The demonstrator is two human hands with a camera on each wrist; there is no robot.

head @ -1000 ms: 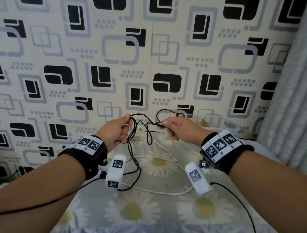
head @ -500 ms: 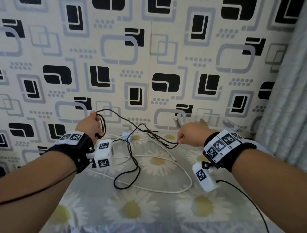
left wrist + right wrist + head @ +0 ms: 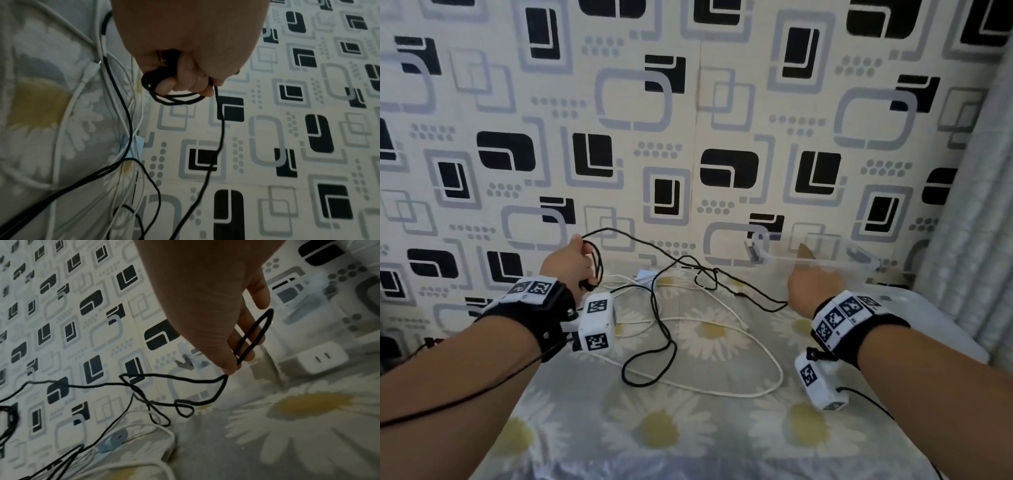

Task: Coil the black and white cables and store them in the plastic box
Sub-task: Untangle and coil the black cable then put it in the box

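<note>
One black cable [image 3: 654,308] stretches roughly left to right between the two hands, sagging and kinked into small loops in the middle above the tabletop [image 3: 688,438], with a further loop lying on the daisy-print cloth. The left hand [image 3: 566,265] is raised near the wall, its fingers [image 3: 185,78] curled around a small bundle of several black coils, which hang upright from the fist. The right hand [image 3: 813,286] pinches the other stretch of the black cable, a narrow loop of it passing across its fingers [image 3: 248,345]. One white cable [image 3: 756,342] lies slack on the cloth in a wide oval, its long axis running left to right, untouched by either hand. One clear plastic box [image 3: 815,253] stands at the back right against the patterned wall, just beyond the right hand. A white charger plug [image 3: 316,358] lies near it.
</note>
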